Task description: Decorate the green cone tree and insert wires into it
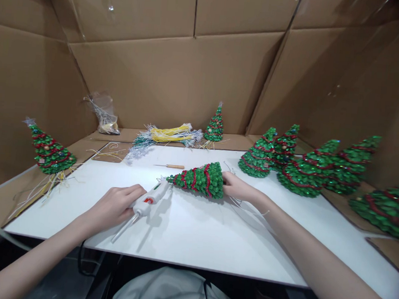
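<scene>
My left hand [121,206] is wrapped round a white hot glue gun [144,206], and a clear glue stick [123,228] sticks out of its back end. The gun's nozzle is at the tip of a small green Christmas tree [202,181] with red garland, which lies on its side above the white board. Whether nozzle and tip touch I cannot tell. At the tree's base, my right hand [236,186] grips it, with the fingertips hidden behind or inside the base. Thin pale wires [246,207] trail from the base near my right wrist.
A wooden-handled awl [175,166] lies just beyond the tree. Behind it are bundled yellow and white wires [171,132] and a clear plastic bag [105,112]. Star-topped trees stand at left [49,151] and back [214,125]; several starless trees [304,171] stand at right. Cardboard walls [163,82] enclose the table.
</scene>
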`<action>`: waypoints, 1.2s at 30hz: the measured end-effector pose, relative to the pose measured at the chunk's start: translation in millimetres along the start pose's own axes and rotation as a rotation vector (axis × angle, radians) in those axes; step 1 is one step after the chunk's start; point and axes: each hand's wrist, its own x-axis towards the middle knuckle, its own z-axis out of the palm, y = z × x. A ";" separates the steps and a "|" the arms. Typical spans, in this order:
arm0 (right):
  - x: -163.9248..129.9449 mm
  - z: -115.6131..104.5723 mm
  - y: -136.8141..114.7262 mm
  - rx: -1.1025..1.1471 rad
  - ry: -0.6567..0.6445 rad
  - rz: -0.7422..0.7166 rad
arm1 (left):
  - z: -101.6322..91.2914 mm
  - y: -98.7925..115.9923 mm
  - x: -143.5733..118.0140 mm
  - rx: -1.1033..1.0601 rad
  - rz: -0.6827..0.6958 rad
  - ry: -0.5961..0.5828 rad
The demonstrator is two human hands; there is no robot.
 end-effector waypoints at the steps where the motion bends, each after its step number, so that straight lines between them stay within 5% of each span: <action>1: 0.1 0.1 0.6 -0.008 0.006 0.007 | -0.1 0.3 0.1 0.008 -0.002 -0.001; 23: 1.9 1.7 8.1 0.023 0.006 -0.020 | 1.7 1.3 1.4 0.112 -0.023 -0.072; 36: 2.2 1.2 10.4 0.007 0.003 -0.005 | 0.9 2.1 1.6 0.068 0.002 0.018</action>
